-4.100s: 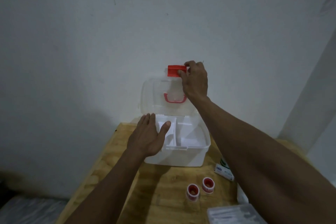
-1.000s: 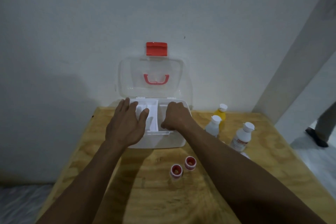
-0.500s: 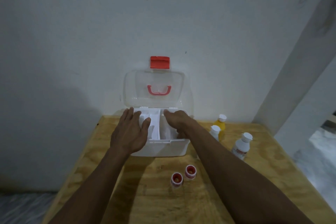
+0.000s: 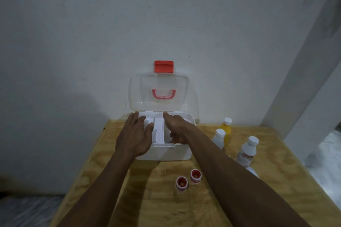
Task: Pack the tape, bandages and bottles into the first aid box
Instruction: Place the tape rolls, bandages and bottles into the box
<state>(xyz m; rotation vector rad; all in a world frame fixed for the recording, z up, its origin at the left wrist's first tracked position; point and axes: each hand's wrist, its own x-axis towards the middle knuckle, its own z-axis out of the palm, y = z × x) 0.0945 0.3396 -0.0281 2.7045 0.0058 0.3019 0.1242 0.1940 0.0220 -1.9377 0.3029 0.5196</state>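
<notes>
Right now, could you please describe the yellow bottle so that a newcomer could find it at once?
Start at the open first aid box against the wall on the wooden table. To its right stand three white-capped bottles; the yellow bottle is the one nearest the wall. Its body is yellow, while the two others are white.

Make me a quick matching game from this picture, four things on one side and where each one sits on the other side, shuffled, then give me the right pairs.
Things:
1. yellow bottle
2. tape rolls
3. red latch
4. left hand

Places:
A. top edge of the raised clear lid
B. on the table in front of the first aid box
C. resting on the box's left side
D. right of the box, nearest the wall

Pairs: 1-D, 2-B, 3-A, 4-C
</notes>
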